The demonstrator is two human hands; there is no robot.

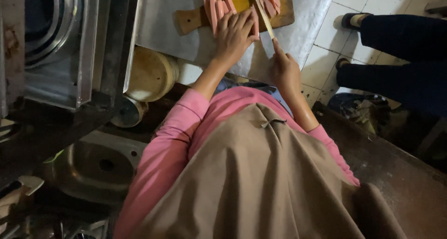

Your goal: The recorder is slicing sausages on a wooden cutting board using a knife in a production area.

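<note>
Left hand [234, 34] lies flat, fingers spread and slightly curled, pressing down pink sausage strips [215, 8] on a wooden cutting board with a handle [192, 19]. Right hand [285, 71] is closed around the handle of a long slim knife [262, 13], whose blade passes just right of the left fingertips. The strips look soft, smooth and likely slippery, light; best pinned from above. The board rests on a matte grey metal tabletop [163, 20].
</note>
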